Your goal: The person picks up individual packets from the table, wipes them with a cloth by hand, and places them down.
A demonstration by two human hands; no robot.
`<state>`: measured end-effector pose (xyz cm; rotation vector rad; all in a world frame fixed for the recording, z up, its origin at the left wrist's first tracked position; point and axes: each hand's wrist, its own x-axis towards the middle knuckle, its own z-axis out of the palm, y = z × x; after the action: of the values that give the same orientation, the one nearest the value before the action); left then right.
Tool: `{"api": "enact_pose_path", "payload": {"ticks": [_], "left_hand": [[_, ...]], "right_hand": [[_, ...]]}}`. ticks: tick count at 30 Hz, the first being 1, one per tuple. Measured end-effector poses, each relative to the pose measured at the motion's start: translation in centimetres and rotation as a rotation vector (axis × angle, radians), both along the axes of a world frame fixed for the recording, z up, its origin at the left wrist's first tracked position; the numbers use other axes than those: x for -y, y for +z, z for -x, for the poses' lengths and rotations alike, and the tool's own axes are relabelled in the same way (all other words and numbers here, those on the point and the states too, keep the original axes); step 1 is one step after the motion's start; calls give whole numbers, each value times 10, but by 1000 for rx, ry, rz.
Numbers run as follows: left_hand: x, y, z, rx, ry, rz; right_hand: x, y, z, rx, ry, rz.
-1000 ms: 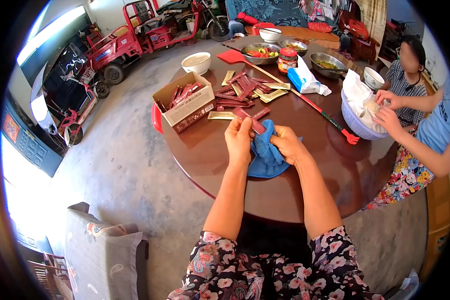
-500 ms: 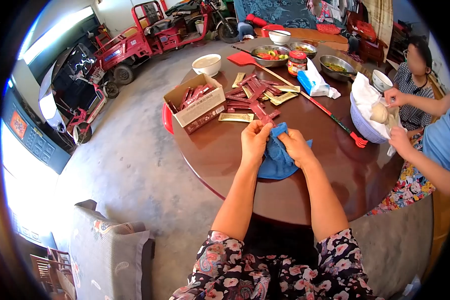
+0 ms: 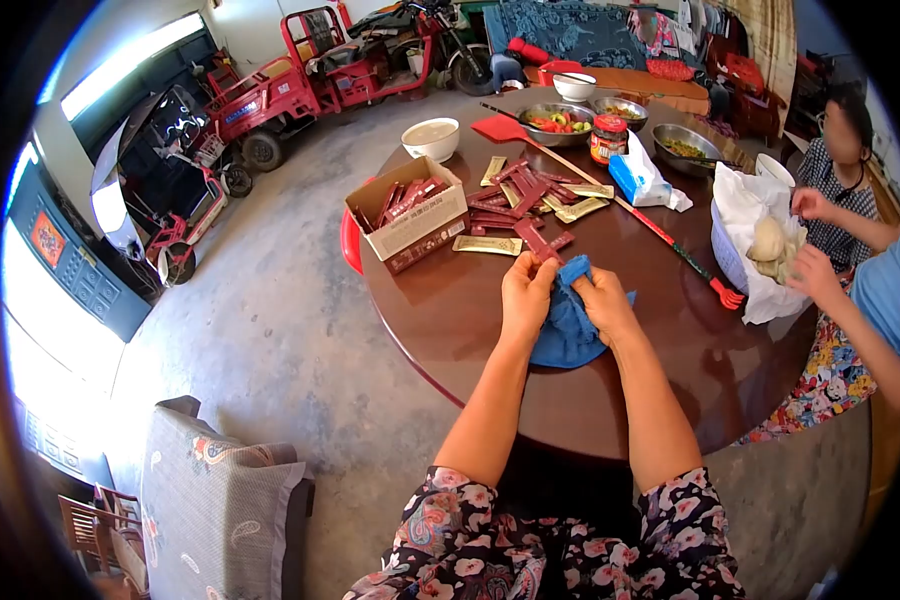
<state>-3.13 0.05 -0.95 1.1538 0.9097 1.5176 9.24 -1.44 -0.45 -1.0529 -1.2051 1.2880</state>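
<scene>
Just over the table's near part, my left hand (image 3: 526, 296) is closed, its thumb and fingers pinching the end of a dark red sachet (image 3: 538, 241). Beside it, my right hand (image 3: 604, 302) grips a blue cloth (image 3: 567, 338), a folded end of which sticks up by the thumb. The rest of the cloth hangs down onto the tabletop. Beyond my hands lies a pile of red and gold sachets (image 3: 518, 190). An open cardboard box (image 3: 415, 230) with more red sachets stands to the left of them.
The round brown table (image 3: 660, 385) also bears a white bowl (image 3: 430, 138), metal dishes of food (image 3: 554, 122), a red-lidded jar (image 3: 608, 140), a tissue pack (image 3: 642, 180) and a long red-ended stick (image 3: 660, 232). At right, another person's hands (image 3: 818, 275) are at a cloth-lined basket (image 3: 730, 245).
The whole view has shifted slightly, with the table lower and farther right. My hands keep their holds on sachet and cloth. The other person's upper hand has drawn back from the basket.
</scene>
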Motion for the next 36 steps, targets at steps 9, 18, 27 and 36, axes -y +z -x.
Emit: {"api": "enact_pose_path", "payload": {"ticks": [9,18,27,36], "left_hand": [[1,17,7,220,85,-114],[-35,81,112,-780,612,-504],[-100,99,158,-1417,832,-472],[-58,11,40,-1528,238,-520]], "right_hand": [[-4,-2,-15,-506,115,132],[6,12,-20,-884,332,109],[-7,-5,-38,-941,360,40],[-15,-13,-62,-1089,252,-61]]}}
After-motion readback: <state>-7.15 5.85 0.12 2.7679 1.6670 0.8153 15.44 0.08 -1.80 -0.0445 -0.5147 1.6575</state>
